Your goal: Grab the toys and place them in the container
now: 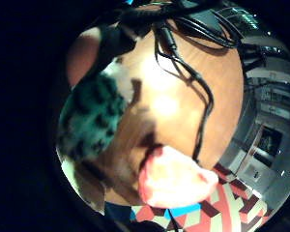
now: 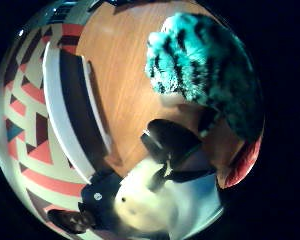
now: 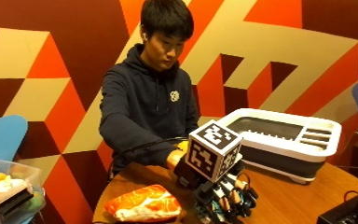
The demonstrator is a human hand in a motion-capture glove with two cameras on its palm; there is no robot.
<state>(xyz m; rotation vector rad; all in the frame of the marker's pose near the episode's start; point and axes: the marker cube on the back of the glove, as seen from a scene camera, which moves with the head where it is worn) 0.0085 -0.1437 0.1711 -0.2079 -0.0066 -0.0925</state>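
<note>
The right hand (image 3: 225, 193) hangs low over the wooden table (image 3: 291, 196), fingers pointing down; the marker cube hides most of it. The palm views show a green-and-black striped plush toy (image 2: 200, 65) close against the palm, but whether the fingers grip it cannot be determined, and this toy is not discernible in the outside view. An orange-and-white plush toy (image 3: 143, 203) lies on the table just beside the hand. A white container (image 3: 284, 135) with a dark interior stands on the table behind the hand. A clear bin (image 3: 8, 196) holding other toys sits apart, cut off by the frame edge.
</note>
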